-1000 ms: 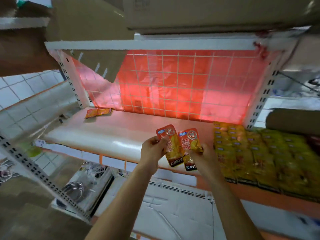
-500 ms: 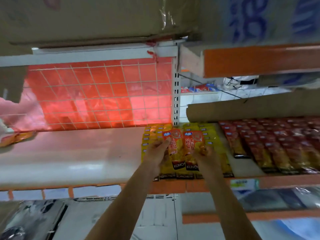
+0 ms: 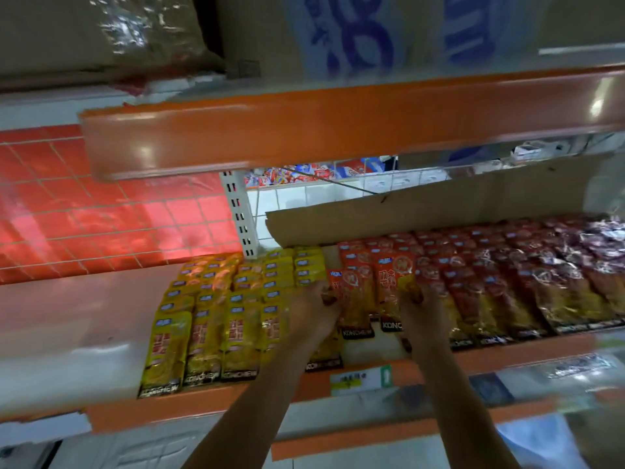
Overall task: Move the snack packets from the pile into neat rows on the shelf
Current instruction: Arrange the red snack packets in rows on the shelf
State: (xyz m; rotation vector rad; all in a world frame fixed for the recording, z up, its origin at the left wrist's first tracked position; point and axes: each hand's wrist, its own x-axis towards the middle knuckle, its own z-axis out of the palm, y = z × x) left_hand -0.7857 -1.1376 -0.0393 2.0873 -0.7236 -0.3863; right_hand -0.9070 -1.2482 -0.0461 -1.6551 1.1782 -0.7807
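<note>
Left hand (image 3: 313, 311) pinches 1 red packet (image 3: 355, 294), right hand (image 3: 424, 309) another; both point lengthwise away from the wrists, over the shelf gap (image 3: 370, 350) between the hands.

shop: shelved snack packets (image 3: 206, 336), price label (image 3: 358, 381)

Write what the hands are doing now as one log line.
left hand: grips red snack packet | right hand: grips another red snack packet | where: gap on shelf between yellow packet rows and red packet rows
</note>
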